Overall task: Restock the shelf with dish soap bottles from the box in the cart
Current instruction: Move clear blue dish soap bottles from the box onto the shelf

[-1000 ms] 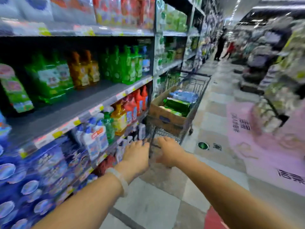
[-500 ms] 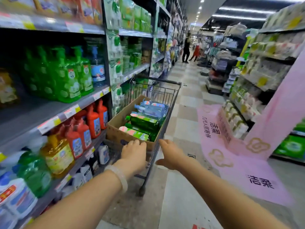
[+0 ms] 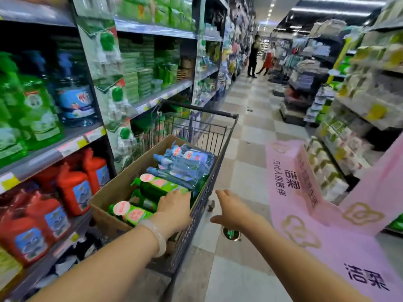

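Dish soap bottles [image 3: 160, 188] are seen lying flat in the cardboard box [image 3: 117, 188], which sits in the wire cart [image 3: 209, 136] drawn up beside the shelf [image 3: 54, 147]. Green bottles with pink round stickers fill the near half of the box; clear blue bottles [image 3: 185, 162] are stacked at the far end. Head view only. The left hand [image 3: 174, 209], a pale bangle [image 3: 158, 238] worn at the wrist, is reached into the box and laid on a green bottle, fingers bent down over it; whether the bottle is actually gripped or merely touched cannot be told, since the fingertips are hidden behind the hand. The right hand [image 3: 231, 208] is held out in the air just right of the cart, fingers straight and spread, nothing in it. On the shelf, upright green and blue bottles are noted on the upper level, red jugs [image 3: 74, 188] on the level below, price tags along the edges. A pink promotional display [image 3: 327, 214] is set on the checkered floor to the right. Two people [image 3: 258, 55] are seen standing far down the aisle.
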Action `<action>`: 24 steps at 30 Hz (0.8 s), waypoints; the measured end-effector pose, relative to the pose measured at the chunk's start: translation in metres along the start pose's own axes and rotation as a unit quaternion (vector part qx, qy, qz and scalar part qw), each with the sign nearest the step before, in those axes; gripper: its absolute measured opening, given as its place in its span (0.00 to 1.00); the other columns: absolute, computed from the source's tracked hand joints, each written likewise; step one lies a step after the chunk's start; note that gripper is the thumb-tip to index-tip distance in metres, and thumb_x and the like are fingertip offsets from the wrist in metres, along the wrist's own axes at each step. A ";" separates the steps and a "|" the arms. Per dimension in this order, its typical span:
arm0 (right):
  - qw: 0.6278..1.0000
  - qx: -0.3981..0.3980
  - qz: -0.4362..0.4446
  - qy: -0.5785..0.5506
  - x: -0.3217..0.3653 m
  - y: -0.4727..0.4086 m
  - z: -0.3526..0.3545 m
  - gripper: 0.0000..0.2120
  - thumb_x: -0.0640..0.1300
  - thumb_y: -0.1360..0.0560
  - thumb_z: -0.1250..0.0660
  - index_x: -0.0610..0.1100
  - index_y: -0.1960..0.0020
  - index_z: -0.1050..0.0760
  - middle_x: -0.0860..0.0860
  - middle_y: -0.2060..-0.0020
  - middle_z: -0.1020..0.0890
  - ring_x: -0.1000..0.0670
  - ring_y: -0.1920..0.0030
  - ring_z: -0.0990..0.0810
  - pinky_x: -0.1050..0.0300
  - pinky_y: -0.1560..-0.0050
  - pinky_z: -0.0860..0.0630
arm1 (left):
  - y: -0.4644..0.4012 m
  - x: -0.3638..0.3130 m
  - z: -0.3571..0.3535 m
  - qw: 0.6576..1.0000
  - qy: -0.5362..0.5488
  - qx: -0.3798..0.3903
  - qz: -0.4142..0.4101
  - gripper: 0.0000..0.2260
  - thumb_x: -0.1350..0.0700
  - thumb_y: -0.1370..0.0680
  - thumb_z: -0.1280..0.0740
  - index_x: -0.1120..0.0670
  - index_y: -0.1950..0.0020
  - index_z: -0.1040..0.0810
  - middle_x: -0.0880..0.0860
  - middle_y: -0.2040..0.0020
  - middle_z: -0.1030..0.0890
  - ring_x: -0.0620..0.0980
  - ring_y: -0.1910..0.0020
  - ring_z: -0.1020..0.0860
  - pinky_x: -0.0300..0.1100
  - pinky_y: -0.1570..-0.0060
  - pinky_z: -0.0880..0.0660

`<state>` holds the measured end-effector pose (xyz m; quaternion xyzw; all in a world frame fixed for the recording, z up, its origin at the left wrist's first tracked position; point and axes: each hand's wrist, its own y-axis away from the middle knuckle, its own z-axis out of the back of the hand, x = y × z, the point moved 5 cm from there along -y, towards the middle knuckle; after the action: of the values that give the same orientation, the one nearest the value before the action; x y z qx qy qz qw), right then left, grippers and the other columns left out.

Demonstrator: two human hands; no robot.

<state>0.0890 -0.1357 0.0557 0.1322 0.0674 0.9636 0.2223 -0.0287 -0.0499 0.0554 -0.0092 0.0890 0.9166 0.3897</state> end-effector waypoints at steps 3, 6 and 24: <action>0.999 0.030 0.033 0.018 -0.032 -0.057 0.009 0.32 0.51 0.29 0.29 0.40 0.32 0.38 0.40 0.35 0.31 0.39 0.35 0.32 0.47 0.35 0.31 | -0.056 0.000 -0.003 0.998 0.029 0.025 0.051 0.25 0.46 0.27 0.32 0.56 0.35 0.33 0.56 0.35 0.31 0.57 0.35 0.32 0.50 0.41 0.30; 0.996 0.049 0.064 0.025 -0.058 -0.115 0.024 0.33 0.50 0.29 0.29 0.42 0.31 0.39 0.41 0.36 0.31 0.40 0.36 0.31 0.47 0.36 0.30 | -0.105 0.004 -0.005 0.992 0.066 0.040 0.102 0.26 0.46 0.26 0.33 0.55 0.33 0.36 0.56 0.35 0.32 0.57 0.35 0.32 0.50 0.40 0.30; 0.961 0.218 0.166 -0.049 -0.055 -0.361 -0.018 0.45 0.55 0.28 0.30 0.40 0.24 0.53 0.41 0.26 0.43 0.40 0.27 0.41 0.46 0.29 0.38 | -0.295 0.067 -0.061 0.921 0.278 0.080 0.261 0.14 0.49 0.23 0.35 0.56 0.42 0.28 0.56 0.40 0.25 0.55 0.41 0.26 0.43 0.48 0.29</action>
<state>0.2797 0.1608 -0.0418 0.2334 0.2420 0.9413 0.0284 0.1329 0.1879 -0.0559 -0.2092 0.2661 0.9361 0.0952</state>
